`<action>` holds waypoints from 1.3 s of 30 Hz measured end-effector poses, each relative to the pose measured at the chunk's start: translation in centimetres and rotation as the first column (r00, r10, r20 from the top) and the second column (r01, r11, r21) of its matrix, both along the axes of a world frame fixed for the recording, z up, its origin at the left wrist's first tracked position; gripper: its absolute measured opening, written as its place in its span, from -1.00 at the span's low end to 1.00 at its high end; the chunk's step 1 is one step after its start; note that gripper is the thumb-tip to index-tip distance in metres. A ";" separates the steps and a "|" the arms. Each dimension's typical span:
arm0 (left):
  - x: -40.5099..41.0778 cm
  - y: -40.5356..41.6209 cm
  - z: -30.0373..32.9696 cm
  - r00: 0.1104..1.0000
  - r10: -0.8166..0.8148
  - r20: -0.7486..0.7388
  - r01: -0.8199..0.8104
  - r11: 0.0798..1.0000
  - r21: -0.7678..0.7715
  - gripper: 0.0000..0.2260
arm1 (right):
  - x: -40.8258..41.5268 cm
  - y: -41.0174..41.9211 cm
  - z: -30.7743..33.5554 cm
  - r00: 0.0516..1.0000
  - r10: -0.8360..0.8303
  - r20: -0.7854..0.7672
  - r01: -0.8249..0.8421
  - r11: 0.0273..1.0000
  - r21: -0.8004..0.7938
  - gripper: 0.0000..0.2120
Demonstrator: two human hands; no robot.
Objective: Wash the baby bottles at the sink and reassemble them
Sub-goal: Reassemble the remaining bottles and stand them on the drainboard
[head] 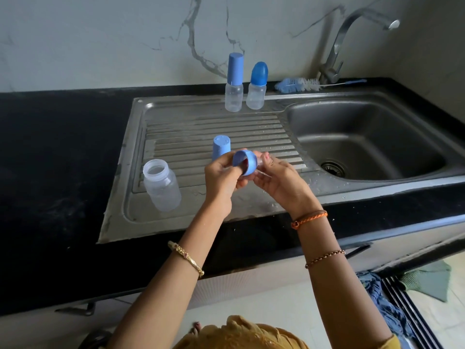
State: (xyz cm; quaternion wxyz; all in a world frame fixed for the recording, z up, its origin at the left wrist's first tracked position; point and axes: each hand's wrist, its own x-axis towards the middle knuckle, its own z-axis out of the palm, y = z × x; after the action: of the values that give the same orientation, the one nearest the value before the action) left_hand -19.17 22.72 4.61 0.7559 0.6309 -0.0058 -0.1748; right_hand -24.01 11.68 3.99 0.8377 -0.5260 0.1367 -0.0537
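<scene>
Both hands busy: left hand point(221, 172) grips blue collar point(245, 163), right hand point(274, 176) pinches clear teat point(263, 159); next, seat teat, screw onto open bottle point(161, 187).

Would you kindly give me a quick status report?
Left hand grips blue collar; right hand feeds clear teat in. Open bottle waits on drainboard. Nothing obstructing.

A home kitchen: steel sink point(372, 137) with ribbed drainboard point(216, 137), black counter point(63, 147), marble wall point(125, 39).
</scene>
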 end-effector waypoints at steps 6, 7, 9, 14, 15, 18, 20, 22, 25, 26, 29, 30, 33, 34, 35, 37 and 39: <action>-0.5 1.1 0.7 0.913 -0.016 0.408 -0.059 0.984 0.170 -0.81 | -0.3 0.6 0.4 0.997 -0.038 0.071 0.025 0.984 0.178 -0.78; -0.5 1.5 1.1 0.866 -0.020 0.500 -0.094 0.975 0.201 -0.79 | -0.2 0.5 0.7 0.996 -0.044 0.076 0.026 0.974 0.224 -0.77; -0.8 2.6 2.1 0.749 0.006 0.662 -0.193 0.959 0.209 -0.76 | 0.0 0.7 1.3 0.995 -0.058 0.075 0.037 0.966 0.256 -0.76; -1.1 6.9 2.3 0.329 0.128 0.936 -0.595 0.797 0.100 -0.75 | 1.4 1.9 2.7 1.000 -0.014 0.025 0.019 0.979 -0.205 -0.87; -1.0 7.8 1.8 0.316 0.162 0.935 -0.653 0.752 0.091 -0.69 | 1.8 2.4 3.0 1.000 -0.002 0.024 0.008 0.965 -0.263 -0.85; -0.3 9.9 -0.4 0.524 0.350 0.777 -0.708 0.686 0.168 -0.38 | 2.6 3.9 3.5 0.999 0.034 0.029 -0.022 0.939 -0.343 -0.74; 0.4 11.0 -1.9 0.693 0.398 0.602 -0.644 0.716 0.268 -0.23 | 3.0 5.3 3.7 0.998 0.043 0.039 -0.022 0.905 -0.425 -0.69; 1.6 11.9 -3.2 0.825 0.339 0.452 -0.516 0.777 0.361 -0.16 | 3.5 6.6 3.8 0.996 0.038 0.083 0.006 0.878 -0.479 -0.71; 2.7 12.5 -4.4 0.922 0.211 0.323 -0.341 0.839 0.424 -0.32 | 4.2 8.5 4.1 0.989 0.021 0.146 0.065 0.825 -0.562 -0.70; 2.8 12.4 -4.6 0.927 0.188 0.324 -0.324 0.837 0.440 -0.42 | 4.5 9.1 4.2 0.986 0.023 0.165 0.082 0.797 -0.598 -0.69; 2.7 11.8 -4.3 0.910 0.159 0.384 -0.331 0.835 0.440 -0.61 | 4.8 10.4 4.5 0.971 0.070 0.230 0.116 0.701 -0.704 -0.64; 2.6 11.6 -4.1 0.899 0.137 0.416 -0.327 0.840 0.432 -0.63 | 4.7 10.7 4.5 0.964 0.091 0.252 0.129 0.666 -0.735 -0.64; 2.2 10.9 -3.3 0.852 0.100 0.513 -0.327 0.868 0.374 -0.66 | 4.2 10.6 4.4 0.944 0.114 0.310 0.193 0.570 -0.799 -0.65; 2.1 10.6 -3.1 0.838 0.096 0.537 -0.327 0.876 0.354 -0.66 | 4.1 10.3 4.5 0.941 0.115 0.319 0.204 0.560 -0.803 -0.66; 2.1 10.3 -2.8 0.828 0.088 0.554 -0.321 0.884 0.339 -0.65 | 3.9 10.0 4.6 0.939 0.121 0.321 0.201 0.564 -0.801 -0.66; 1.9 9.8 -2.2 0.812 0.071 0.579 -0.300 0.902 0.310 -0.60 | 3.5 9.2 5.1 0.940 0.152 0.304 0.171 0.563 -0.809 -0.66; 1.7 9.3 -1.6 0.800 0.041 0.599 -0.258 0.924 0.281 -0.52 | 3.3 8.4 5.8 0.942 0.191 0.275 0.138 0.528 -0.838 -0.66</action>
State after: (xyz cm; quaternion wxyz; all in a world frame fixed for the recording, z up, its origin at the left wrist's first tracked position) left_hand -17.46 31.99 2.97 0.6048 0.7760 -0.1550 0.0898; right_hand -20.71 20.10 9.82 0.4869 -0.8508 -0.0589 -0.1886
